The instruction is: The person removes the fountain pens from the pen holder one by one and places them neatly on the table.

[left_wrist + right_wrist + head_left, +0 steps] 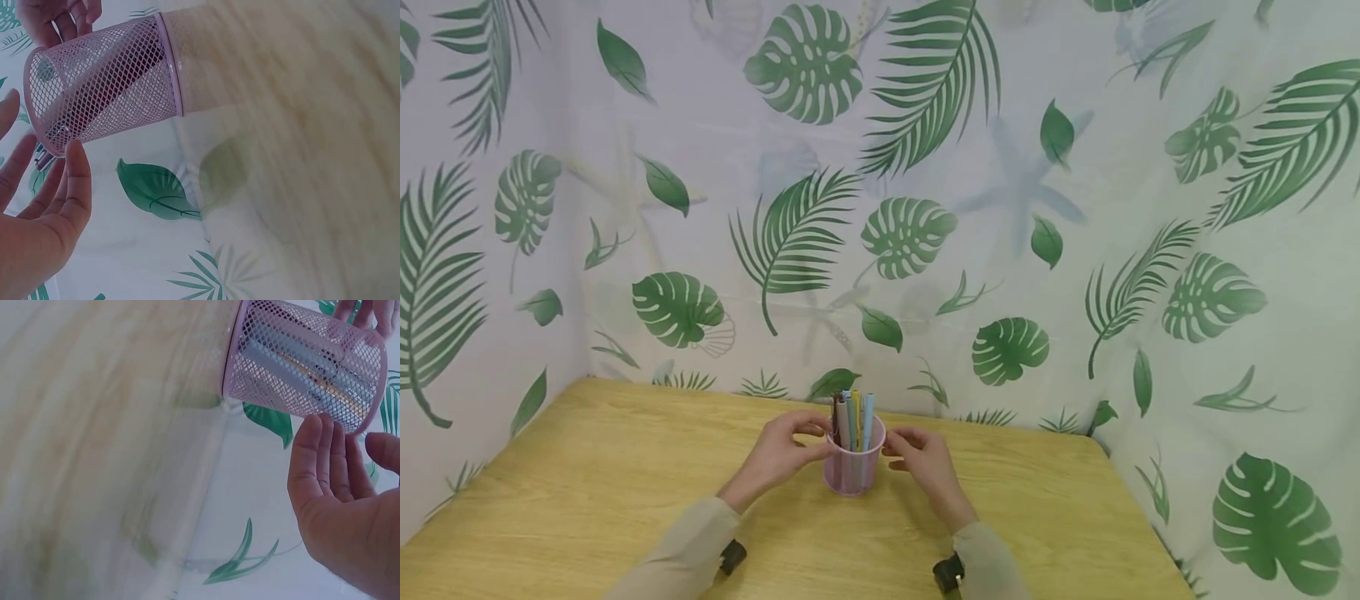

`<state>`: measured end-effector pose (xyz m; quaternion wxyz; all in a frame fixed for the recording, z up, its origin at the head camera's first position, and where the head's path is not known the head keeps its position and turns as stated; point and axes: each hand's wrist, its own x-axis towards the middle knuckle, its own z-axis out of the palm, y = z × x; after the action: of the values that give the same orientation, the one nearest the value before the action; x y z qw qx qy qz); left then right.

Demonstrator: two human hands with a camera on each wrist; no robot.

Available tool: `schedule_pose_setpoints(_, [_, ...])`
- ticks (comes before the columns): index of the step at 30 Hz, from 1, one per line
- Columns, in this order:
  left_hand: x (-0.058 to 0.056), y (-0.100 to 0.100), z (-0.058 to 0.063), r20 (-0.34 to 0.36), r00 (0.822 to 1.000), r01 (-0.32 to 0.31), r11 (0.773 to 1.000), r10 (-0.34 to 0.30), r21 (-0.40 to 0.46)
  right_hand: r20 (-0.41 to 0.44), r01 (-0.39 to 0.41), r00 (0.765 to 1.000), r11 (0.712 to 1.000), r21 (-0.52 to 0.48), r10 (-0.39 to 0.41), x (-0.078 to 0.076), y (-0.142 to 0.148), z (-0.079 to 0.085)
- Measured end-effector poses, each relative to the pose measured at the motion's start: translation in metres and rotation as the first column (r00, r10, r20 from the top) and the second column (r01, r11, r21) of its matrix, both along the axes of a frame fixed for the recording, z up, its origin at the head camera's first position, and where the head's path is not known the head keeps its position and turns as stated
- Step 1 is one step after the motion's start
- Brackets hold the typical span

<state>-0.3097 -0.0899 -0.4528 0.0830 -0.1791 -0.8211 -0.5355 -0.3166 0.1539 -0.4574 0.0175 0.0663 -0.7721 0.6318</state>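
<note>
A pink mesh pen cup [852, 475] stands upright on the table, with several pens [859, 417] sticking up out of it, among them brown, grey, yellow and light blue ones. My left hand [782, 450] is at the cup's left side near the rim, fingers only gently bent. On the opposite side, my right hand [925, 467] has its fingertips at the rim. The right wrist view shows the right hand's fingers [306, 456] nearly straight, meeting the mesh close to the rim. In the left wrist view, the left fingertips [76, 156] lie right by the rim; firm contact is hard to judge.
The wood-grain table [625, 467] reaches back to a wall covering [910, 350] printed with green leaves. Its back edge runs just behind the cup. Dark wrist straps [949, 573] sit on both forearms.
</note>
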Motion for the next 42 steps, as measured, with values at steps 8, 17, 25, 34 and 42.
schedule_pose_setpoints(8, [-0.004, 0.005, 0.001, -0.033, 0.999, -0.006, 1.0, 0.005, -0.012, 0.007, 0.024, 1.0, 0.997, -0.076, -0.024, -0.006, -0.004, 0.006])
schedule_pose_setpoints(17, [-0.009, 0.006, 0.002, -0.012, 1.0, 0.007, 1.0, -0.007, 0.0, -0.002, 0.019, 1.0, 0.996, -0.084, -0.02, -0.017, -0.004, 0.004])
schedule_pose_setpoints(25, [-0.015, 0.003, -0.002, -0.012, 0.999, 0.053, 0.999, -0.053, 0.01, -0.033, 0.012, 0.999, 0.994, -0.111, -0.016, -0.024, -0.006, 0.003])
schedule_pose_setpoints(34, [-0.02, 0.0, -0.002, -0.059, 0.994, 0.093, 0.996, -0.093, 0.001, -0.036, -0.022, 0.999, 0.999, -0.045, 0.021, -0.019, -0.011, 0.022])
schedule_pose_setpoints(42, [-0.016, 0.0, -0.002, -0.06, 0.991, 0.122, 0.993, -0.122, -0.006, -0.1, -0.036, 0.994, 0.999, -0.008, 0.035, -0.008, -0.015, 0.031])
